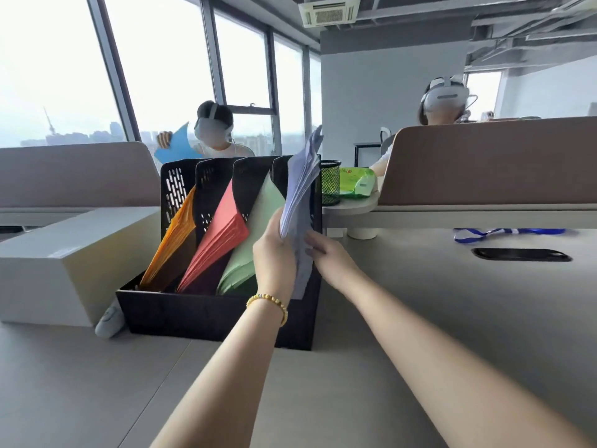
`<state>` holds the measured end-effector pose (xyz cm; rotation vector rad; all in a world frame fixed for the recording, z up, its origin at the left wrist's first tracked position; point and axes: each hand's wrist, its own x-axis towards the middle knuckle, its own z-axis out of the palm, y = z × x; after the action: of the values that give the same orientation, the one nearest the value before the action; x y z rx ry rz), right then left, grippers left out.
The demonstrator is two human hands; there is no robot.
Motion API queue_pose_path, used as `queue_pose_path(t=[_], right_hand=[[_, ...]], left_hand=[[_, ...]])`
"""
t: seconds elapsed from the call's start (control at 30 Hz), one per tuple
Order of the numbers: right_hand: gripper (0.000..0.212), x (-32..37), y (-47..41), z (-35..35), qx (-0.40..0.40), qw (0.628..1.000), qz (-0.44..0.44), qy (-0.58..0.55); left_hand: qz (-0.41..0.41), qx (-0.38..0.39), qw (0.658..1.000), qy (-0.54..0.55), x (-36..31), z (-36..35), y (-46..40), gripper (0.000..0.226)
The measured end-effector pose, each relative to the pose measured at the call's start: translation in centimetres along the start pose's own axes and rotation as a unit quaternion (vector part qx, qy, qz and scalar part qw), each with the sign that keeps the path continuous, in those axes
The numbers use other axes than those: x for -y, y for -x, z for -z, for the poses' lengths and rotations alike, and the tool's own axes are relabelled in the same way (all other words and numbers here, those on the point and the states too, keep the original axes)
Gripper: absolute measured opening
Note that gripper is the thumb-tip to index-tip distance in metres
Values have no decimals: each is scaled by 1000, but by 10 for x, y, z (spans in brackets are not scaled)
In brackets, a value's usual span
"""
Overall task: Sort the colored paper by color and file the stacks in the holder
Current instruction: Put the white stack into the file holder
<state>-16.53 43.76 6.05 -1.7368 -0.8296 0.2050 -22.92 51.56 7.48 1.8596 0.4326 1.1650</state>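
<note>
Black holder [206,315] on the counter [97,399]: orange stack [176,240], red stack [219,240], green stack [258,227] leaning in separate slots. Left hand [274,253] and right hand [329,257] both clamped on the lavender stack [302,189], upright over the rightmost slot, probably for lowering in.

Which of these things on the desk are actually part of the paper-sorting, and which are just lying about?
Part of the job:
- black file holder
- orange stack
- red stack
- green stack
- lilac stack, gripped by the left hand and right hand

Just lying about:
- grey box
- mesh pen cup
- green packet
</note>
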Motion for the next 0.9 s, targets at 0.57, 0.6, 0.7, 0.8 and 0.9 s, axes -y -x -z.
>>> queue_pose_path(t=[0.57, 0.6, 0.7, 0.8, 0.9], right_hand=[[33, 12, 25, -14, -174, 957, -49, -225], [33, 15, 28, -15, -180, 960, -34, -211], [62, 25, 33, -20, -169, 972, 15, -164], [89, 41, 31, -26, -157, 980, 63, -109], [93, 59, 22, -31, -195, 978, 64, -24]], left_hand=[[-58, 118, 960, -246, 39, 51, 9, 69], [-54, 133, 953, -266, 40, 55, 9, 75], [-47, 159, 922, -349, 43, 60, 3, 85], [-57, 158, 887, -429, 40, 57, -3, 89], [-96, 182, 845, -494, 34, 50, -8, 93]])
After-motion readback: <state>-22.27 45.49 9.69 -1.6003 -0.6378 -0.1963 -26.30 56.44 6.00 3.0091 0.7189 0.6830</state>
